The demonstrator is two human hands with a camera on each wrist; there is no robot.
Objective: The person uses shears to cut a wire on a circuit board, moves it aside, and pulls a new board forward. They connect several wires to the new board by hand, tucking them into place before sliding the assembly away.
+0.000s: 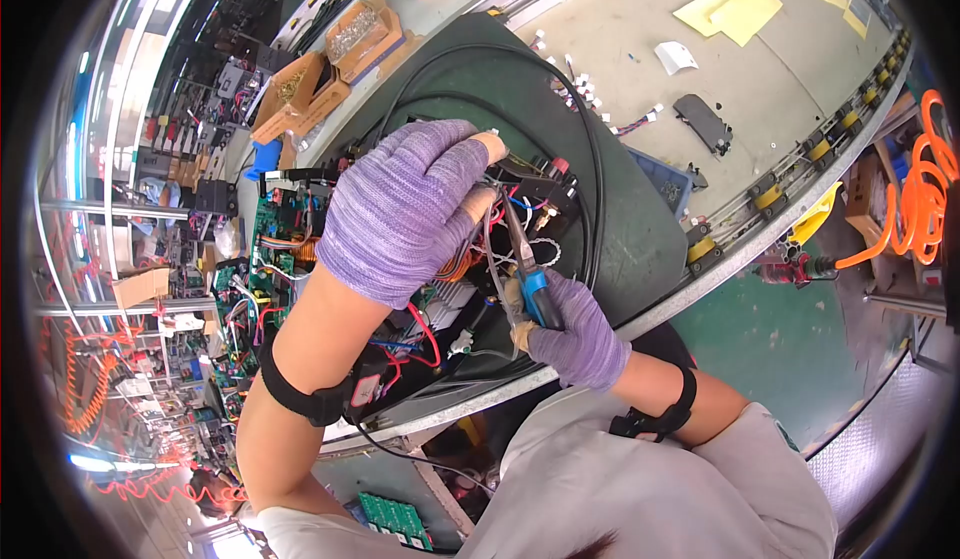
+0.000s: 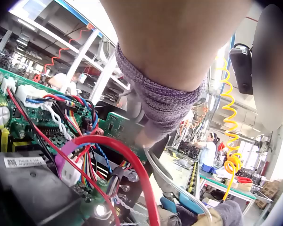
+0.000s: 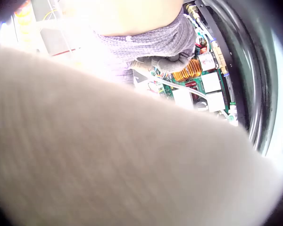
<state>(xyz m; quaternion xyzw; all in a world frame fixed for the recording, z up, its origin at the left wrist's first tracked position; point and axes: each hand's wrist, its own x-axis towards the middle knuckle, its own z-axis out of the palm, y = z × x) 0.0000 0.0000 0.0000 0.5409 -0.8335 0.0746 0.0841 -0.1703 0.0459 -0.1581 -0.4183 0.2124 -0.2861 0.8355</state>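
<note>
Head view: the right hand grips blue-handled pliers, their long axis running away from its palm toward the left hand's fingertips, the nose just beside them. The left hand pinches a pale tube stretching between both hands, near red wiring.
</note>
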